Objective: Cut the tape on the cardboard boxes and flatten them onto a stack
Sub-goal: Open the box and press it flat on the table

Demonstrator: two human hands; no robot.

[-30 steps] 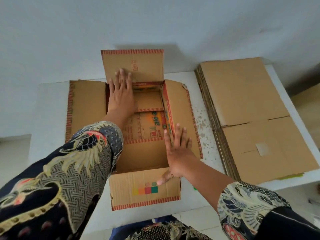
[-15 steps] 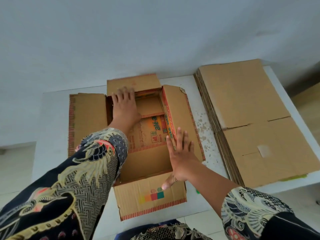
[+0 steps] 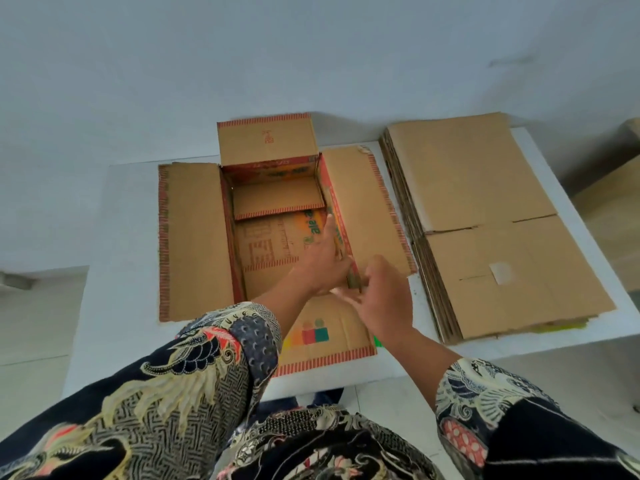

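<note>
Nearest, at six o'clock, patterned sleeves [image 3: 194, 386] reach forward over the white table [image 3: 128, 271]. The right hand [image 3: 386, 299], fingers straight and loosely spread, lies against the outside of the open cardboard box [image 3: 277, 237] at its near right corner. Just at eleven o'clock of it, the left hand [image 3: 323, 263] reaches inside the box, fingers extended flat along the right wall's inner face; neither hand clamps anything. The box stands mid-table, flaps spread. At two o'clock lies the stack of flattened boxes [image 3: 491, 223].

"ale" — on box [image 3: 313, 226] floor
</note>
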